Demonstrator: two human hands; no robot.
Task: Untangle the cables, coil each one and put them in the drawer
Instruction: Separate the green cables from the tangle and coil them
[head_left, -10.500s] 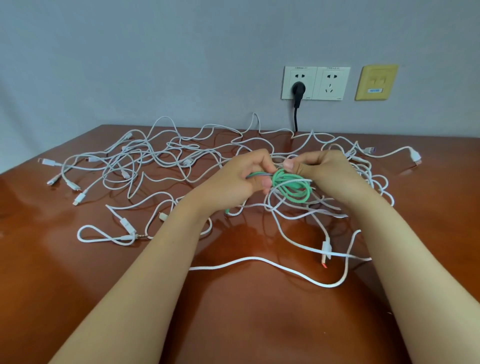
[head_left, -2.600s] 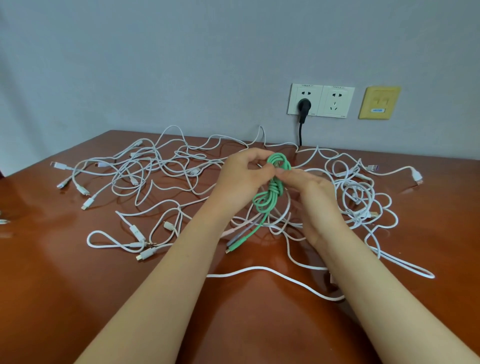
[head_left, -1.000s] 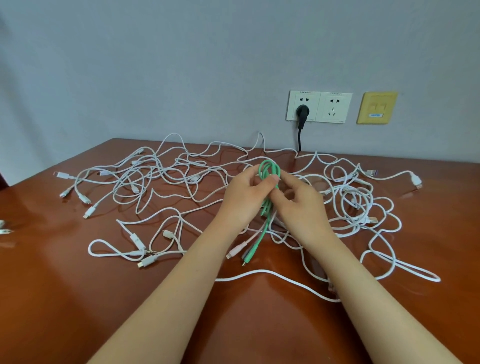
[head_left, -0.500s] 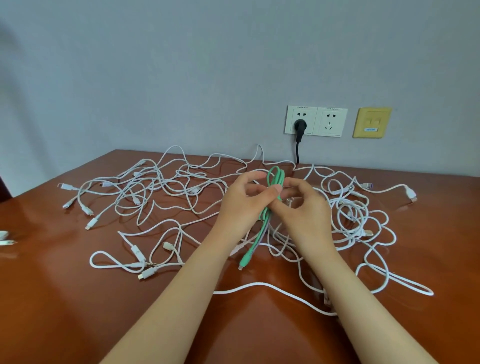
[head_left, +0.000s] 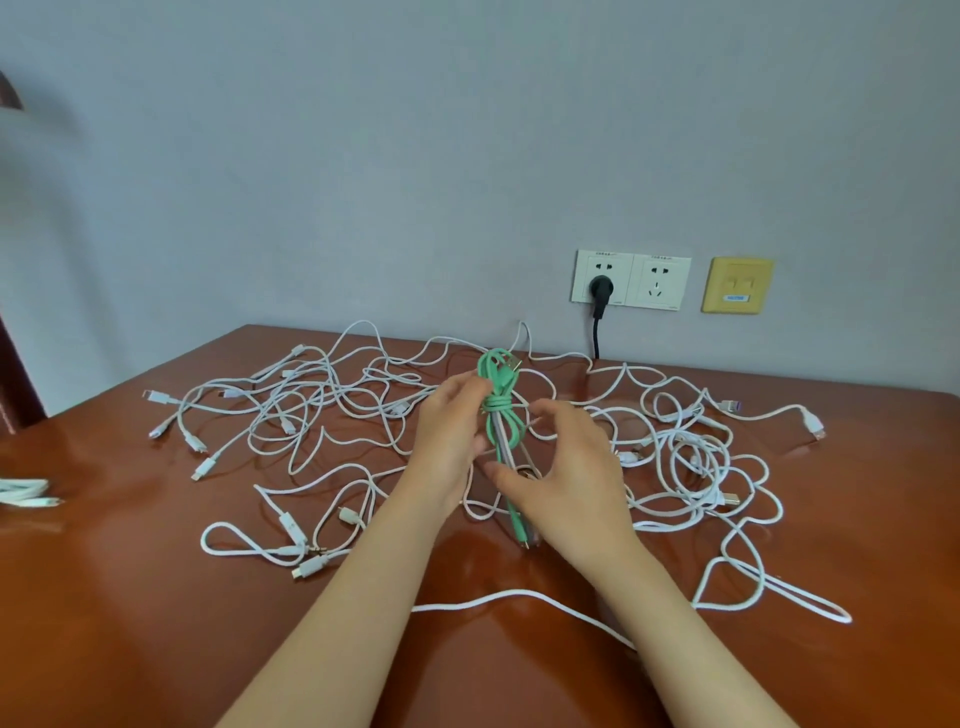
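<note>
Green cable bundle (head_left: 500, 415) gripped upright by left hand (head_left: 451, 434) at frame centre; right hand (head_left: 563, 470) spread wide beside it, nothing held. Risk: wrap could be loosened if dangling ends are snagged by white cables (head_left: 672, 415) underneath.

Cannot read the label (head_left: 736, 298) on the yellow wall plate (head_left: 737, 275): too small. Cannot follow the coiled white cable (head_left: 23, 491) past the left edge. Cannot see the green cable (head_left: 500, 410) where the right hand's (head_left: 566, 467) thumb crosses it.
</note>
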